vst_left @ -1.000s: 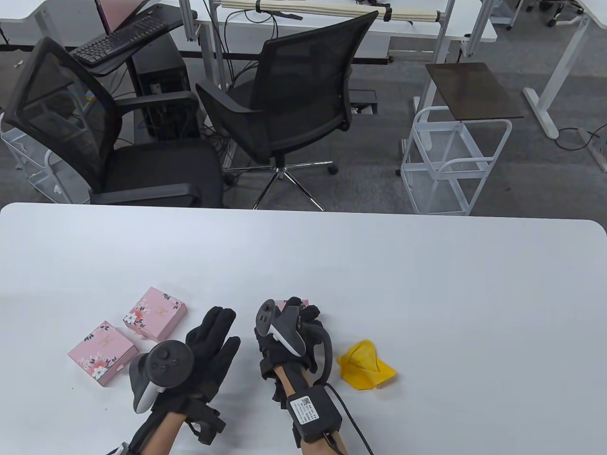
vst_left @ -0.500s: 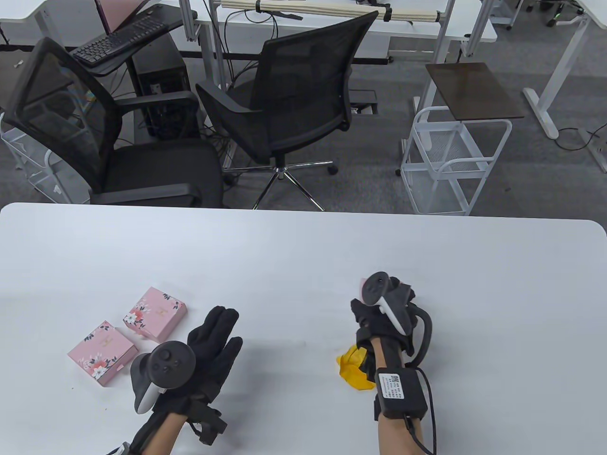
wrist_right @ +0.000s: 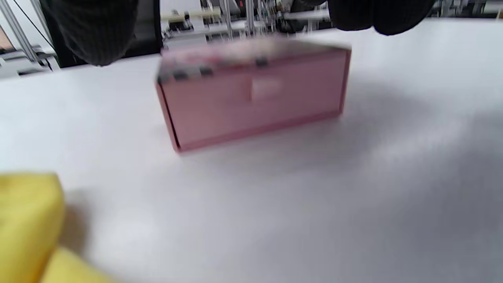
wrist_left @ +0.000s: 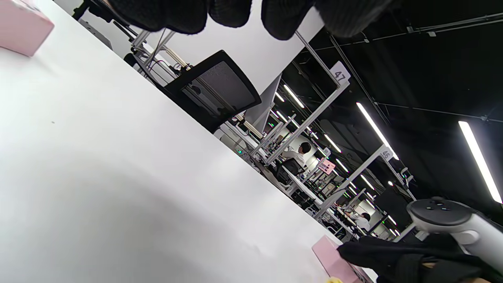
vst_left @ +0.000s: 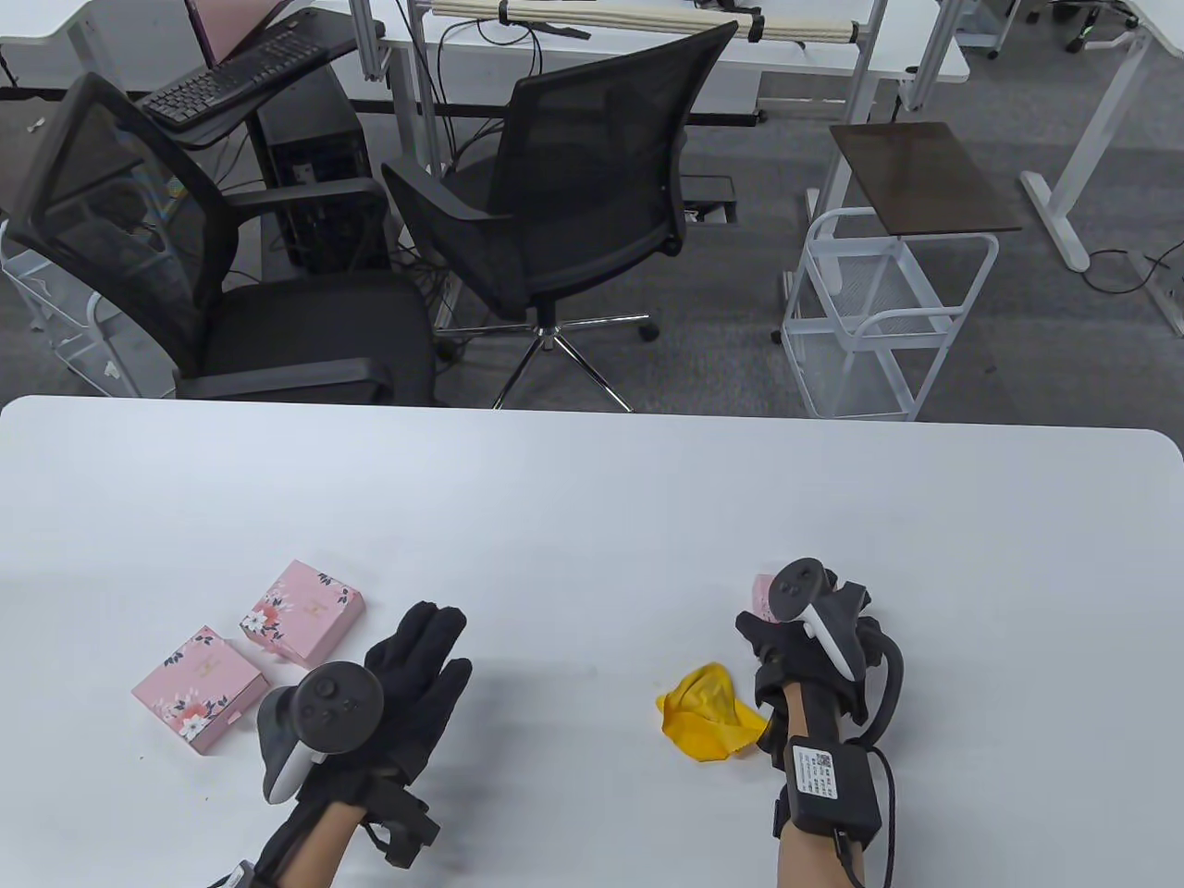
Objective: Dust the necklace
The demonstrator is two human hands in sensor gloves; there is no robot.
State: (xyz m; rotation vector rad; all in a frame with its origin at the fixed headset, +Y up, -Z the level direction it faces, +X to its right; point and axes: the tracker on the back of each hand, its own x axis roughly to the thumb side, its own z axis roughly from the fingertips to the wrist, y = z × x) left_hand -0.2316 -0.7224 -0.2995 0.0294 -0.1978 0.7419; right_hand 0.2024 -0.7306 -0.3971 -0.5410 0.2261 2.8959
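Holding a pink cardboard box (wrist_right: 251, 92) from above, fingers curled over it, the right hand (vst_left: 814, 638) sits beside a crumpled yellow cloth (vst_left: 708, 710). Fingers straight and together, the left hand (vst_left: 407, 671) rests on the smooth white table (vst_left: 592, 499) near two more flowered boxes (vst_left: 199, 684). No necklace shows; two mesh chairs (vst_left: 555, 203) stand behind

White table (vst_left: 592, 499), two black mesh chairs (vst_left: 555, 203) behind, grey carpet, white wire cart (vst_left: 879, 314) (beside desks)
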